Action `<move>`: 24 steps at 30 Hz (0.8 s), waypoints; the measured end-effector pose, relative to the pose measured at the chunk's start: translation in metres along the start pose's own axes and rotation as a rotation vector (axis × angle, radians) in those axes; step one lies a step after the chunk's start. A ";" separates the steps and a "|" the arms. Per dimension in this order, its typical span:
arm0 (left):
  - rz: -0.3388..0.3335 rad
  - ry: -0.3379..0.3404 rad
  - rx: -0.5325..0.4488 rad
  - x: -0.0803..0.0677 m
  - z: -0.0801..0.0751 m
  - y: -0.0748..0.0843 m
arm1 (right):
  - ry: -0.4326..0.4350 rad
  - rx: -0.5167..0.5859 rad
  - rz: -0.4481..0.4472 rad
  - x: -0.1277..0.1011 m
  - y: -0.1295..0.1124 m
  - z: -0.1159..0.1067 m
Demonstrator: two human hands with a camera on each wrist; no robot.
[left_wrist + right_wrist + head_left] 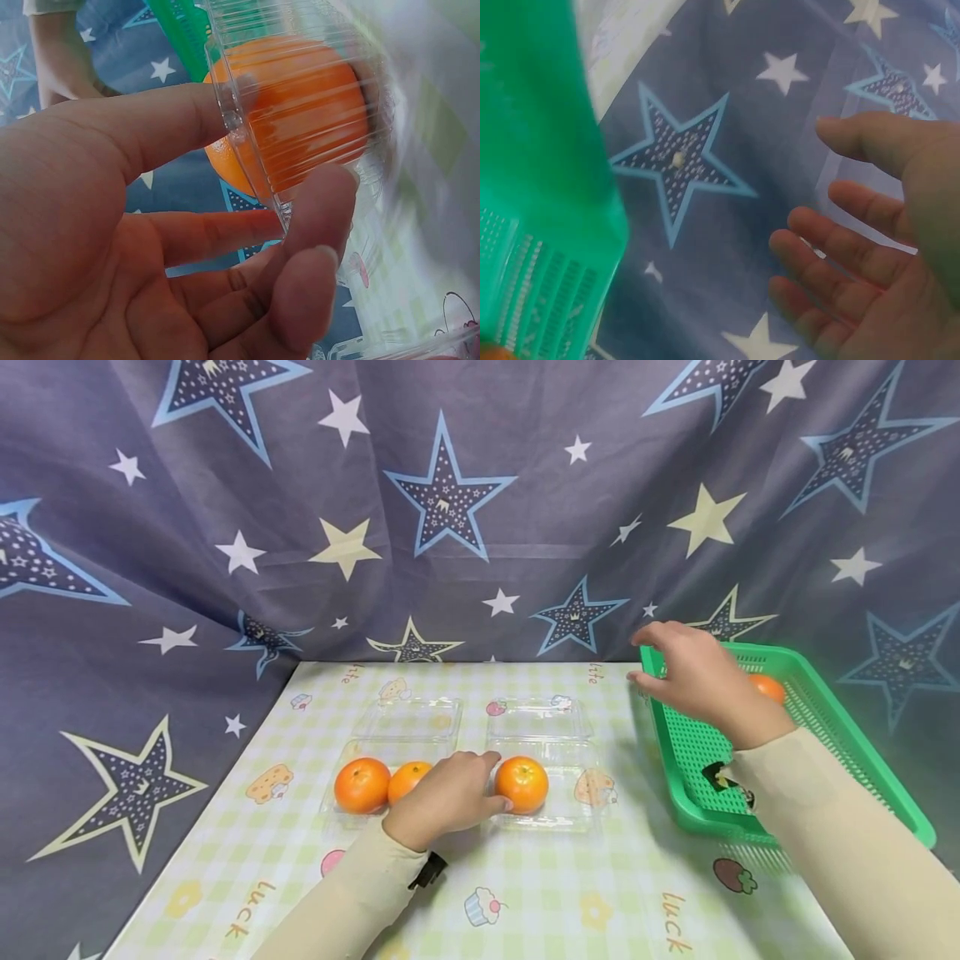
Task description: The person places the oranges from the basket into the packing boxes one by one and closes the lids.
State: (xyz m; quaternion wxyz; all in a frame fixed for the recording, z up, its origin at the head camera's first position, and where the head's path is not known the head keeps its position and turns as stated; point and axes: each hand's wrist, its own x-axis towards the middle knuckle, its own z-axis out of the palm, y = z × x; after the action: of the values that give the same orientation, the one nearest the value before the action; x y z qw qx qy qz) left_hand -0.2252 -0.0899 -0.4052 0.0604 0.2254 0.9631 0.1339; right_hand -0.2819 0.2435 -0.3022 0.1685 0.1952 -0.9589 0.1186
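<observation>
My left hand [453, 793] holds the left side of the right-hand clear plastic container [566, 810]. In the left wrist view, the thumb and a finger meet the container's rim [259, 169], while other fingers bend below. An orange [522, 785] sits inside, against that side. Two more oranges, one at the far left [362, 786] and one partly behind the hand [407, 779], lie in the left-hand clear container [330, 814]. Over the left rim of a green basket [862, 718], my right hand [693, 677] hovers with fingers spread and nothing in them.
Another orange [768, 688] is in the basket, partly hidden by the right hand. Both containers have their clear lids, left [408, 718] and right [536, 718], folded back toward the star-patterned curtain [465, 593]. A checked cloth [547, 868] covers the table.
</observation>
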 end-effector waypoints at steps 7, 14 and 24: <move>-0.002 -0.011 0.003 -0.001 -0.001 0.001 | -0.034 0.011 0.022 -0.002 0.019 0.000; 0.003 -0.004 0.006 -0.001 -0.001 0.001 | -0.096 0.030 0.076 -0.005 0.039 0.004; 0.001 -0.006 0.007 0.000 -0.002 0.001 | -0.168 0.056 0.160 -0.012 0.076 0.012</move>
State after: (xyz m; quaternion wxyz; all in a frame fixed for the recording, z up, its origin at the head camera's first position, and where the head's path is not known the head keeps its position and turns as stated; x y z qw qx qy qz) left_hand -0.2246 -0.0894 -0.4033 0.0623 0.2264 0.9633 0.1301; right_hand -0.3060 0.3118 -0.3300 0.0721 0.1322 -0.9784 0.1418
